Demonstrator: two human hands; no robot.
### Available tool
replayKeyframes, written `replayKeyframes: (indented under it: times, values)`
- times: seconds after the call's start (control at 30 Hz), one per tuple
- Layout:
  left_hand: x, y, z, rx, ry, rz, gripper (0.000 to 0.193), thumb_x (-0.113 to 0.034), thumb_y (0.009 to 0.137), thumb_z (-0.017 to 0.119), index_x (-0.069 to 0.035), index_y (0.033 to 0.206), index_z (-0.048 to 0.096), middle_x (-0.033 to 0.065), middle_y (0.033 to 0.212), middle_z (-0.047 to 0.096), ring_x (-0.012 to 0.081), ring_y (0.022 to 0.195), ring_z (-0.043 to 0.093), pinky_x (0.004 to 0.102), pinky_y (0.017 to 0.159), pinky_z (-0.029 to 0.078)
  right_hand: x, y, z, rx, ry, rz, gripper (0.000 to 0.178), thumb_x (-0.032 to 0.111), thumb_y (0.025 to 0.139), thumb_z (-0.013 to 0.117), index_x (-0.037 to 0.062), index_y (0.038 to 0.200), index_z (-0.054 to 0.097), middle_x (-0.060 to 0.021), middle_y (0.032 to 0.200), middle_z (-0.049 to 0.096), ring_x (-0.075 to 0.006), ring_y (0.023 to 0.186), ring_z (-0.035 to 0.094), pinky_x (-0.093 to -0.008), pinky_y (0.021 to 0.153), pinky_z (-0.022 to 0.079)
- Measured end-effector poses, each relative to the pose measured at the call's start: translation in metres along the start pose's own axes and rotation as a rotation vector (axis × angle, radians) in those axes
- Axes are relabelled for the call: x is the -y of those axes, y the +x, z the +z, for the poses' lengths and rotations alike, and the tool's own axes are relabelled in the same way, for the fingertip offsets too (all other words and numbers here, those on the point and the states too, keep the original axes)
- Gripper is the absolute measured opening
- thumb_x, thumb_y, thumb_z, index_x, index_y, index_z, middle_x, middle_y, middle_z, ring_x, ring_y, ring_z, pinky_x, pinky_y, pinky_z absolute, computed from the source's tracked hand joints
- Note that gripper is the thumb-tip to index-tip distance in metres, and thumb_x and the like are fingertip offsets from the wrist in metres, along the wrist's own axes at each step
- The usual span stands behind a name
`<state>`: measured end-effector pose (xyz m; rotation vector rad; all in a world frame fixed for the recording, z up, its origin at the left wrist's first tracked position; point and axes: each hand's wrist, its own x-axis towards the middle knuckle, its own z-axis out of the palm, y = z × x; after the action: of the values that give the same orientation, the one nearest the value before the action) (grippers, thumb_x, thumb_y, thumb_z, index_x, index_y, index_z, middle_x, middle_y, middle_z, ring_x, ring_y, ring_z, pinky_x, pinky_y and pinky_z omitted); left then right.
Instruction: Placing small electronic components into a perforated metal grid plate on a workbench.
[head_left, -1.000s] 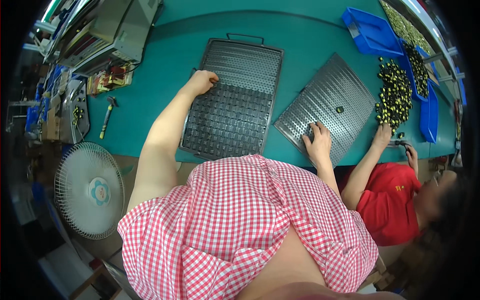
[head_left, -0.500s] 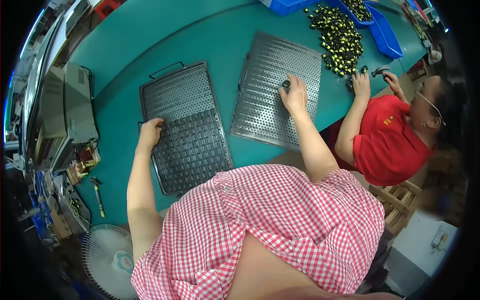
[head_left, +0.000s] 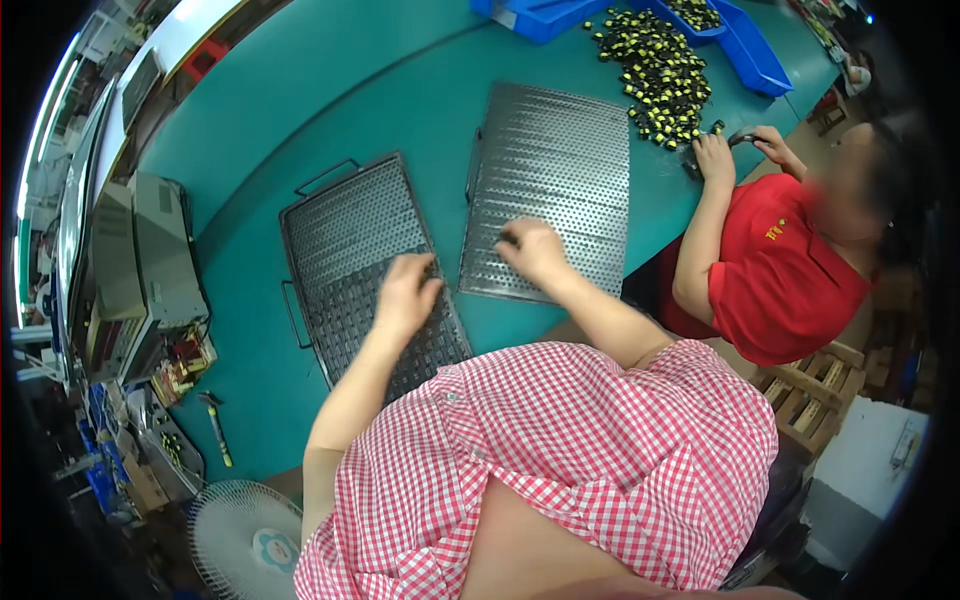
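A dark metal tray with a perforated bed lies on the table at the left, wire handles on its side. Rows of small black pieces fill its near half. My left hand hovers over the tray's right edge, thumb apart from the bent fingers, nothing visible in it. To the right lies a second perforated metal plate. Above its lower left part is my right hand, fingers curled together around a small dark piece, mostly hidden and blurred.
A co-worker in red stands at the right, holding a hammer near a heap of small black-and-yellow parts. Blue bins stand behind. At the left are a grey machine, another hammer and a fan.
My left hand has left the tray's left edge and moved right across it. My right hand has come left and nearer over the plate. The whole view has shifted slightly.
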<state>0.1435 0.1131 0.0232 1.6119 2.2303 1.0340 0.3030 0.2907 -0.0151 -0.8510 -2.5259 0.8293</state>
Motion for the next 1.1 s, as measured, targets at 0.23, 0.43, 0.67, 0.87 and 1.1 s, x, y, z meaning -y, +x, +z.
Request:
replayKeyframes:
  times: [0.23,0.43,0.67,0.87,1.1]
  values:
    - [-0.025,0.012,0.047,0.231,0.005,0.04,0.045,-0.008,0.066,0.07,-0.001,0.107,0.053,0.016,0.099,0.055,0.034,0.089,0.056,0.0388,0.075,0.048,0.027,-0.028,0.016,0.102,0.035,-0.074,0.028,0.018,0.067,0.066,0.0023,0.09,0.06,-0.0159,0.087,0.062,-0.0308,0.079,0.06,-0.0401,0.072,0.047]
    - [-0.019,0.018,0.057,0.282,0.081,0.104,0.037,-0.006,0.065,0.068,-0.002,0.1,0.056,0.0143,0.094,0.057,0.0318,0.088,0.057,0.039,0.075,0.047,0.02,-0.032,0.008,0.225,0.181,-0.002,0.029,0.009,0.07,0.057,0.002,0.098,0.06,-0.0158,0.09,0.062,-0.0318,0.084,0.06,-0.0403,0.076,0.048]
    - [-0.018,0.019,0.051,0.208,0.055,0.107,0.027,-0.002,0.067,0.062,-0.001,0.093,0.058,0.0142,0.09,0.057,0.0319,0.086,0.056,0.0394,0.074,0.047,0.023,-0.04,0.018,0.124,0.328,0.105,0.032,0.009,0.075,0.055,0.0037,0.107,0.056,-0.0145,0.093,0.062,-0.0293,0.086,0.061,-0.037,0.074,0.049]
    - [0.011,0.018,-0.031,-0.037,-0.008,-0.041,0.026,-0.003,0.069,0.058,-0.001,0.095,0.058,0.017,0.091,0.056,0.0348,0.086,0.054,0.0403,0.075,0.045,0.007,-0.041,0.02,-0.042,0.247,-0.012,0.019,0.007,0.077,0.057,0.0026,0.095,0.061,-0.0133,0.087,0.062,-0.0248,0.071,0.062,-0.0323,0.064,0.049]
    - [0.102,-0.028,-0.134,-0.043,0.269,-0.597,0.027,-0.009,0.067,0.066,-0.004,0.093,0.064,0.0149,0.089,0.061,0.0296,0.081,0.06,0.0364,0.075,0.048,0.004,-0.041,0.028,-0.077,0.193,-0.074,0.016,0.007,0.076,0.061,0.003,0.092,0.062,-0.0091,0.078,0.061,-0.0165,0.056,0.057,-0.0276,0.054,0.047]
